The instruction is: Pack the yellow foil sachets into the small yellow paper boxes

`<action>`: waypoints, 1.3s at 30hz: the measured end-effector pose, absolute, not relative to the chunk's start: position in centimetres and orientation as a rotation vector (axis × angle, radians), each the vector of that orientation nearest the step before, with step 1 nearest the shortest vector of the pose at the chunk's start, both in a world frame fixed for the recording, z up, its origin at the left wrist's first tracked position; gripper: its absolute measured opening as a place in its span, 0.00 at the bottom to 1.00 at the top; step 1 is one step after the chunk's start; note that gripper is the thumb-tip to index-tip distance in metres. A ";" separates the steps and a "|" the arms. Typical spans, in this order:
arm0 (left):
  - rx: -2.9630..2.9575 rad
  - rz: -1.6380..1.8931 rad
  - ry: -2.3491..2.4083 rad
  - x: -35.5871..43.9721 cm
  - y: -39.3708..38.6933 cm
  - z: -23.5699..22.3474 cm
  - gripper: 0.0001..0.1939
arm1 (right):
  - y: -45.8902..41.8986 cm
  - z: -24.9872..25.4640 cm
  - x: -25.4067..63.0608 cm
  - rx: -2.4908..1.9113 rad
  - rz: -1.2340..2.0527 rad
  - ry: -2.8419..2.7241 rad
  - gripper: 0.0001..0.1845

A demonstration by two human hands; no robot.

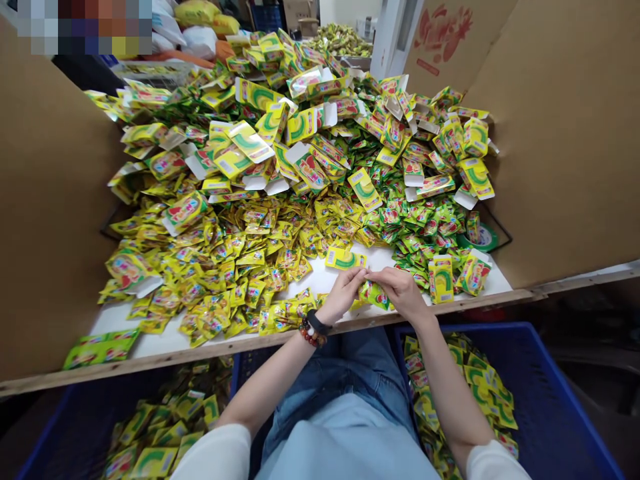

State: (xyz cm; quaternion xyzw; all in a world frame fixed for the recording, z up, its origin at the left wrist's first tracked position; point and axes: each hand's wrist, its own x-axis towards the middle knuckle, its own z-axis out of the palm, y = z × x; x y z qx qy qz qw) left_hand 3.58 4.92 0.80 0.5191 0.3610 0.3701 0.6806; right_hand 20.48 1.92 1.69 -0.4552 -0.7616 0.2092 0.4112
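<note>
My left hand (343, 295) and my right hand (397, 290) meet at the near edge of a white table (300, 283), their fingertips close together. Both pinch a small yellow-and-green packet (374, 295), partly hidden by my fingers. Just beyond them lies a flat yellow carton (345, 258). Small shiny yellow sachets (240, 267) spread beside my left hand, and green-toned sachets (420, 220) lie beyond my right hand. A large heap of printed yellow cartons (300, 127) covers the far table.
Brown cardboard walls (55, 200) flank the table, whose front has a wooden edge (200, 353). Below it, blue crates (530, 400) on both sides of my lap hold yellow cartons. A green-rimmed round roll (483, 237) lies at the right. Bags and boxes stand beyond.
</note>
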 end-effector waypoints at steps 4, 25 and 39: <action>0.888 0.811 0.813 3.0 3.6 1.0 0.29 | 2.0 1.5 20.3 -1.159 0.638 -1.775 0.11; 2.823 0.156 1.084 1.2 12.5 0.4 0.11 | 0.5 -1.6 19.7 -1.277 0.797 -0.568 0.26; 2.418 0.626 1.309 0.4 2.6 3.0 0.32 | -1.0 4.3 17.6 -1.272 0.778 -0.996 0.12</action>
